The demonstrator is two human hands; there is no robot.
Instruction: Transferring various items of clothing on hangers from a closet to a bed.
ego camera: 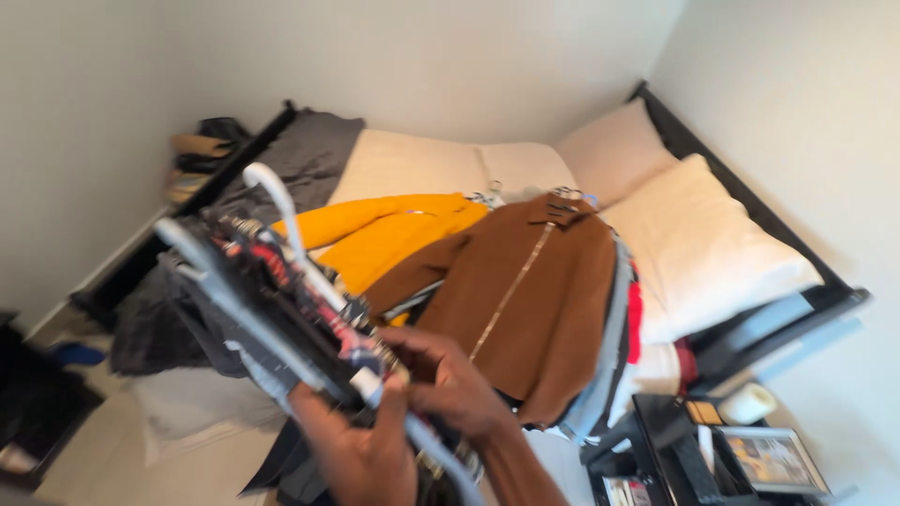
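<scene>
My left hand [361, 450] is closed around a bunch of white and grey clothes hangers [272, 286] carrying dark and patterned garments, held up at the lower left. My right hand [445, 379] grips the same bundle from the right, fingers curled over the hanger hooks. Behind my hands a brown zip jacket [530, 290] lies on top of a pile of clothes on the bed, with a yellow garment [384, 230] beside it to the left. Parts of the image are blurred by motion.
The bed has a cream mattress [412, 164], two pale pillows [703, 244] against a dark headboard [741, 201], and a grey blanket [300, 159] at its far end. A black bedside table [675, 450] with a framed picture [773, 459] stands lower right. Clutter sits in the far corner [202, 155].
</scene>
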